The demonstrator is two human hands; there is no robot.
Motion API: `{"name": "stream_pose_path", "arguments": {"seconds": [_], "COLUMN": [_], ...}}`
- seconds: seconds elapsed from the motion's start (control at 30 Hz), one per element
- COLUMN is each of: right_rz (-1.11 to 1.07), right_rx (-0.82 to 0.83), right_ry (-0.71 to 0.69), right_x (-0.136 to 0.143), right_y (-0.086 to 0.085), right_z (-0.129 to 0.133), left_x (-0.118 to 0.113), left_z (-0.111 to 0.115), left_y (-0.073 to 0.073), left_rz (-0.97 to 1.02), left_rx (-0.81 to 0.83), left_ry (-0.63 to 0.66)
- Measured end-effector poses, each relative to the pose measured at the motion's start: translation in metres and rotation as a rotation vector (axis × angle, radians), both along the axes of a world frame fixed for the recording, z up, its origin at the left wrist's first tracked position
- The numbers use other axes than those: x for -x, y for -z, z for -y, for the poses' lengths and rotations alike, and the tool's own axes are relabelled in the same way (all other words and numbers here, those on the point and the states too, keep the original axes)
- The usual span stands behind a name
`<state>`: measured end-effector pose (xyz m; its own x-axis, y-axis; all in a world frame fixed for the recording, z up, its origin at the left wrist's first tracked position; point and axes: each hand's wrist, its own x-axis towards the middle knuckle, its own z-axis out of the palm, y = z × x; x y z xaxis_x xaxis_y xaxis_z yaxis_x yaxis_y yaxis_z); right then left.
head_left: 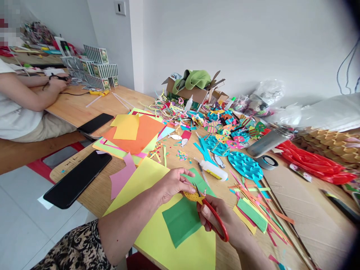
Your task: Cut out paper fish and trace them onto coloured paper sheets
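Observation:
My left hand pinches a small yellow-orange paper fish with dark dots. In my right hand are scissors with red handles, their blades reaching up beside the paper fish; I cannot tell whether they touch it. Beneath both hands lies a large yellow paper sheet. A dark green paper piece rests on that sheet under the hands, and a lighter green piece sits just behind them. A white glue bottle lies on its side behind my right hand.
A black phone lies at the left table edge. Orange paper is stacked behind my left arm. Paper strips are strewn at right, near a metal flask and red plastic bag. Another person's hand works at far left.

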<state>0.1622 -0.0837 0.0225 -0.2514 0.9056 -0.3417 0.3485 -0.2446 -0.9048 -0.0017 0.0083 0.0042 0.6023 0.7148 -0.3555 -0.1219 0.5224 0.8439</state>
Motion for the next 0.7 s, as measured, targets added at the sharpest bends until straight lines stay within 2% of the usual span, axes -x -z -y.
{"name": "stream_pose_path", "arguments": {"seconds": [0.7], "right_rz": [-0.002], "right_rx": [0.034], "right_ry": [0.08], "right_x": [0.0004], "right_y": [0.0006], "right_z": [-0.0002], "left_x": [-0.0006], "left_z": [-0.0002], "left_y": [0.0], "left_rz": [0.034], "left_rx": [0.038], "left_ry": [-0.004]}}
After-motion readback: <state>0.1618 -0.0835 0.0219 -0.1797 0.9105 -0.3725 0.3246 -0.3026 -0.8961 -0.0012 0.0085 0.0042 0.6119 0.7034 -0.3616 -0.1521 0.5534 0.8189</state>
